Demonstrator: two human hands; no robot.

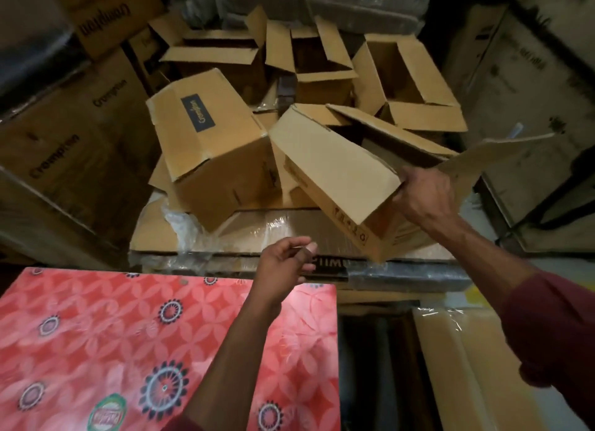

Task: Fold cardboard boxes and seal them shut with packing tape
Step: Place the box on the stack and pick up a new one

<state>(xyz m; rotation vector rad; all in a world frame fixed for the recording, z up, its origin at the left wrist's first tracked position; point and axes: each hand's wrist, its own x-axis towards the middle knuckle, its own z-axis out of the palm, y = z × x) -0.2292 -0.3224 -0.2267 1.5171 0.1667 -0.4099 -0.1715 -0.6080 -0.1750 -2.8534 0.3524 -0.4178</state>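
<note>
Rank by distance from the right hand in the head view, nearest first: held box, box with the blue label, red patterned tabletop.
1. Held box: gripped by the right hand at its near edge.
2. Red patterned tabletop: lower left, under the left forearm.
3. Box with the blue label: left, tilted on the pile; close call with 2.

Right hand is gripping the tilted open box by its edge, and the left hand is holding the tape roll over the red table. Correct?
Not quite. In the head view the left hand holds nothing; its fingers hang loosely curled above the red table. The right hand does grip the tilted open box.
</note>
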